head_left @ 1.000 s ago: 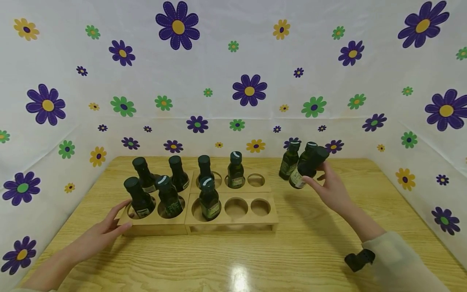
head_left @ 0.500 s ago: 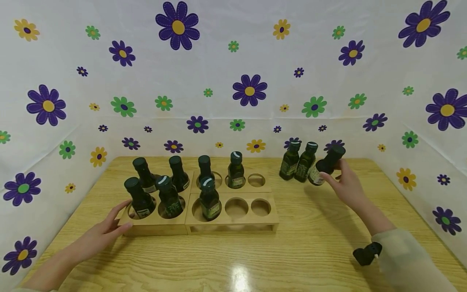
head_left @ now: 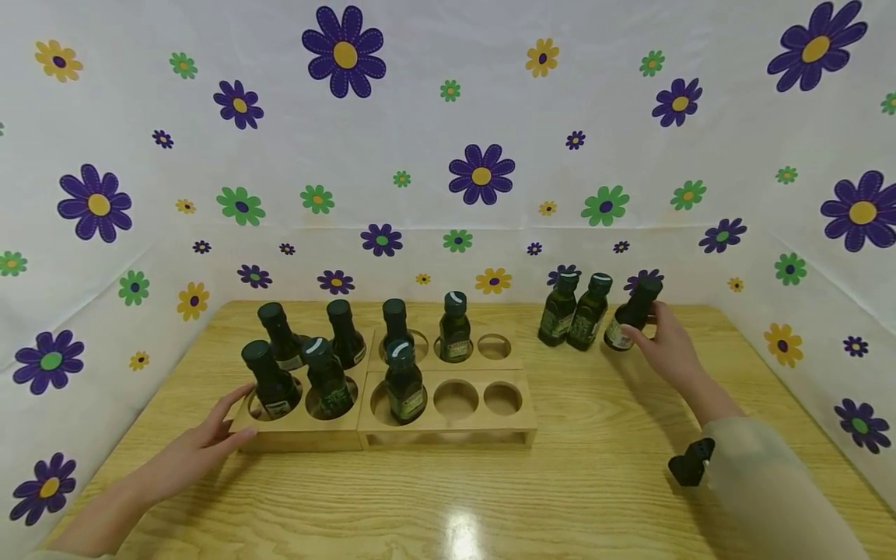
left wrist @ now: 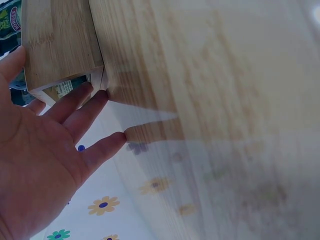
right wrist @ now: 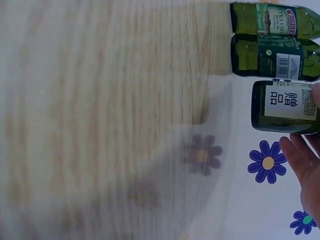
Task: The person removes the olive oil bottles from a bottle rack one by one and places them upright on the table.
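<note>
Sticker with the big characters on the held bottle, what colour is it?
The sticker is white with dark characters; the right wrist view shows it best.

I've got the dark, pale-labelled bottle (head_left: 631, 313) tilted, cap up, between the right fingers (right wrist: 298, 156); the wooden, round-holed rack (head_left: 301, 442) sits level, touching the left fingers (left wrist: 88, 115)!

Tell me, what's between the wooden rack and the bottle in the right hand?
Two green bottles stand on the table there, side by side, as the head view shows.
</note>
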### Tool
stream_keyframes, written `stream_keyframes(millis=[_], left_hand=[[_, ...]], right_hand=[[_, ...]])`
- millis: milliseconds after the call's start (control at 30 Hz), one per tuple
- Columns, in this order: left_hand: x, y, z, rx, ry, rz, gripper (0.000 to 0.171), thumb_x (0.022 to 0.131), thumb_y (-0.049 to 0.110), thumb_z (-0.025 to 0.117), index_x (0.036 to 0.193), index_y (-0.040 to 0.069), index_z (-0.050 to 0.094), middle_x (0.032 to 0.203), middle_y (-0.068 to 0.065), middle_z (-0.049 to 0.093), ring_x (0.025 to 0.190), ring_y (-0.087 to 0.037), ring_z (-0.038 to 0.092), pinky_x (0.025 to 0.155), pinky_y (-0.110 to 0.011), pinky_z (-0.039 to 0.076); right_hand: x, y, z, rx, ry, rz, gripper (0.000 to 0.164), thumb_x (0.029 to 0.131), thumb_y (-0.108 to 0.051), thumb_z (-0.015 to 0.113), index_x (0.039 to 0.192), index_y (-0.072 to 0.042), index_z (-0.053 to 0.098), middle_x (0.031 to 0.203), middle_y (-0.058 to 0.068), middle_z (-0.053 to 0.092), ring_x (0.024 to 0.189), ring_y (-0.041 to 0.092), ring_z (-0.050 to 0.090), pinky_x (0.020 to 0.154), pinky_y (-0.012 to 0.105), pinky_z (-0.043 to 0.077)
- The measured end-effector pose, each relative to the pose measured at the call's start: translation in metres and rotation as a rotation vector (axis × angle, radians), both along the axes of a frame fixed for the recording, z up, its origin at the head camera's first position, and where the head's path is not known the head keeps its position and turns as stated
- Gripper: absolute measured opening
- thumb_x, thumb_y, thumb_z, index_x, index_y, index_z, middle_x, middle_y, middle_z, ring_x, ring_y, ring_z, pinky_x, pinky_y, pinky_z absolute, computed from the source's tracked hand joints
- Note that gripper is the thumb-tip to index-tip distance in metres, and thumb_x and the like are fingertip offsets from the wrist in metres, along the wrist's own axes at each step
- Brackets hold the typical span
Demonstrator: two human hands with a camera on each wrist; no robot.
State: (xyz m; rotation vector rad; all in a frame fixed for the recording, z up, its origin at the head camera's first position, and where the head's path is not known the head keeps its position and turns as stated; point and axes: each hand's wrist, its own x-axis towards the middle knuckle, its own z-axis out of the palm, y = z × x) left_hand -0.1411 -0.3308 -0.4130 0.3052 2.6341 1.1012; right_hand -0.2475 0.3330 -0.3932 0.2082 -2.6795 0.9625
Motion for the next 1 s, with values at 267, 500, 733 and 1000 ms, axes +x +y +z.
stream_keyframes(millis=[267, 500, 733, 1000], left_hand=[[0.000, 0.001, 0.000, 0.016, -0.027, 0.004, 0.072, 0.104, 0.036, 0.046, 0.157, 0.020, 0.001, 0.153, -0.036, 0.010, 0.130, -0.061, 0.026, 0.097, -0.066, 0.036], [0.001, 0.000, 0.000, 0.013, -0.034, 0.006, 0.072, 0.103, 0.038, 0.046, 0.157, 0.021, 0.001, 0.153, -0.036, 0.013, 0.130, -0.060, 0.027, 0.096, -0.066, 0.036], [0.000, 0.000, 0.000, 0.007, -0.012, 0.004, 0.071, 0.104, 0.035, 0.047, 0.157, 0.020, 0.002, 0.152, -0.036, 0.013, 0.129, -0.060, 0.028, 0.097, -0.065, 0.037], [0.000, 0.000, 0.000, 0.016, -0.022, 0.011, 0.072, 0.104, 0.036, 0.047, 0.157, 0.019, 0.003, 0.153, -0.035, 0.012, 0.130, -0.060, 0.027, 0.097, -0.065, 0.036]], right_hand=[[-0.013, -0.001, -0.007, 0.044, -0.058, -0.003, 0.059, 0.102, -0.025, 0.053, 0.135, 0.018, 0.029, 0.125, 0.040, 0.042, 0.115, 0.055, 0.043, 0.090, 0.064, 0.039], [-0.017, -0.004, -0.010, 0.052, -0.085, 0.003, 0.061, 0.103, -0.028, 0.052, 0.136, 0.017, 0.028, 0.126, 0.039, 0.041, 0.116, 0.055, 0.043, 0.091, 0.064, 0.038], [-0.019, -0.006, -0.012, 0.045, -0.089, 0.007, 0.058, 0.103, -0.026, 0.052, 0.135, 0.017, 0.029, 0.127, 0.039, 0.040, 0.117, 0.055, 0.042, 0.093, 0.064, 0.037], [-0.020, -0.005, -0.014, 0.035, -0.094, 0.004, 0.062, 0.103, -0.028, 0.050, 0.139, 0.016, 0.026, 0.131, 0.040, 0.037, 0.119, 0.056, 0.040, 0.095, 0.065, 0.036]])
